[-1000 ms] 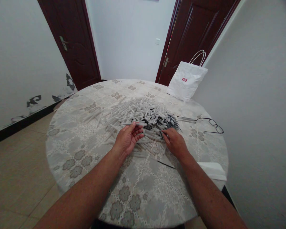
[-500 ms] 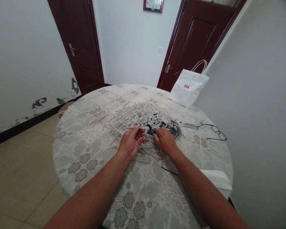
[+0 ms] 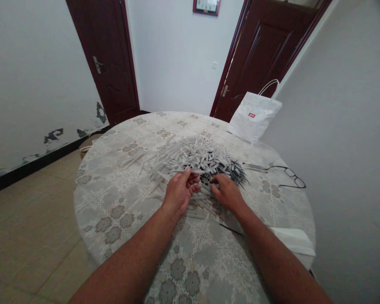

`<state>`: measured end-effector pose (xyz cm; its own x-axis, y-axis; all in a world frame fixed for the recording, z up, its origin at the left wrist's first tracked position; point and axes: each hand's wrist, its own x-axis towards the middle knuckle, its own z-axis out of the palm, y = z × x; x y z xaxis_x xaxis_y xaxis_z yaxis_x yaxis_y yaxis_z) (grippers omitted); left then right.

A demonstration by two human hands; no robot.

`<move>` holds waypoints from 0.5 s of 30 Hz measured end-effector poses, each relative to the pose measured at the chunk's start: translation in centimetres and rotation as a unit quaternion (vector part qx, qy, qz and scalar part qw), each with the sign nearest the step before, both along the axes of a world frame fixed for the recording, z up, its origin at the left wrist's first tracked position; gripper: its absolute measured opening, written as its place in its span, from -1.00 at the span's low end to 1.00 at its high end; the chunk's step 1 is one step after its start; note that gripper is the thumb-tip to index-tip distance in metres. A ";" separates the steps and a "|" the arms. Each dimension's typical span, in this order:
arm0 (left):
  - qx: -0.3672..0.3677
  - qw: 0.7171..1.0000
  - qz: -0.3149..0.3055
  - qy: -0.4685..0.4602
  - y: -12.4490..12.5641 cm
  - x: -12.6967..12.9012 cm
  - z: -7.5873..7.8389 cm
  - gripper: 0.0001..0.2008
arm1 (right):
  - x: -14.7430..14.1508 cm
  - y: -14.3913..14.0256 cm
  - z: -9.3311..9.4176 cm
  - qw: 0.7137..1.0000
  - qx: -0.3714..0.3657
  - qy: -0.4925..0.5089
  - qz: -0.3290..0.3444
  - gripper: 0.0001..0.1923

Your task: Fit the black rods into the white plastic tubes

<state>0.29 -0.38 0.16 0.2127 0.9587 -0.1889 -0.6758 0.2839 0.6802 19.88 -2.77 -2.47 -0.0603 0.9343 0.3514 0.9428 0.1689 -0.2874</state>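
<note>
Barely started, I'd say: left hand (image 3: 179, 192) pinches one white tube (image 3: 190, 171), right hand (image 3: 227, 193) digs, grip unclear, big pile (image 3: 190, 154) left.

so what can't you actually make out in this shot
- Head view: what the right hand touches; its fingertips sink into the heap of white tubes and dark pieces.
- Head view: whether the left hand pinches the white tube at its fingertips or only touches it; too small.
- Head view: the clock, cut off by the top edge.
- Head view: the red label on the white bag; too small to read.
</note>
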 end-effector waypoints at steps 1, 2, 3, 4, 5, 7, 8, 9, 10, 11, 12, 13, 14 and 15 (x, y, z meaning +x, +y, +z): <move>0.001 1.000 -0.001 0.001 -0.1 0.1 0.0 -0.74 | 0.1 -0.4 0.3 1.000 0.008 0.025 0.007 -0.91; 0.003 1.000 -0.003 0.002 -0.2 0.2 0.0 -0.74 | 0.2 -0.8 0.6 0.999 0.012 0.051 0.014 -0.92; 0.005 1.000 -0.006 0.004 -0.3 0.3 0.0 -0.74 | 0.2 -1.4 0.9 0.997 0.015 0.077 0.018 -0.93; 0.005 1.000 -0.011 0.005 -0.4 0.4 0.1 -0.74 | 0.2 -1.9 1.3 0.994 0.016 0.102 0.022 -0.92; 0.005 1.000 -0.016 0.007 -0.5 0.5 0.1 -0.74 | 0.1 -2.4 1.5 0.992 0.016 0.125 0.023 -0.89; 0.001 1.000 -0.028 0.009 -0.7 0.9 0.3 -0.75 | 0.1 -3.2 1.7 0.986 0.018 0.165 0.025 -0.80; -0.002 0.999 -0.034 0.008 -0.8 1.1 0.4 -0.77 | 0.2 -3.5 1.7 0.983 0.020 0.183 0.026 -0.76; -0.005 0.999 -0.039 0.006 -0.9 1.4 0.4 -0.79 | 0.3 -3.7 1.5 0.979 0.023 0.199 0.026 -0.72; -0.006 0.999 -0.043 0.003 -1.0 1.6 0.5 -0.81 | 0.4 -3.7 1.3 0.976 0.025 0.213 0.026 -0.70; -0.007 0.999 -0.047 -0.002 -1.1 1.8 0.6 -0.82 | 0.5 -3.7 1.1 0.974 0.030 0.225 0.025 -0.69; -0.008 0.999 -0.050 -0.007 -1.1 2.1 0.6 -0.83 | 0.6 -3.6 0.9 0.971 0.034 0.234 0.023 -0.68; -0.008 0.999 -0.052 -0.013 -1.1 2.3 0.7 -0.84 | 0.8 -3.5 0.8 0.969 0.038 0.242 0.021 -0.69; -0.009 0.998 -0.054 -0.019 -1.1 2.5 0.7 -0.84 | 0.9 -3.4 0.7 0.968 0.041 0.248 0.019 -0.70; -0.011 0.998 -0.056 -0.024 -1.1 2.7 0.8 -0.85 | 1.0 -3.3 0.7 0.966 0.042 0.253 0.017 -0.71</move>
<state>2.98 -1.50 0.96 0.3277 0.9240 -0.1970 -0.6711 0.3744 0.6399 20.88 -6.06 -1.75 0.1084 0.9017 0.4187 0.6787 0.2406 -0.6939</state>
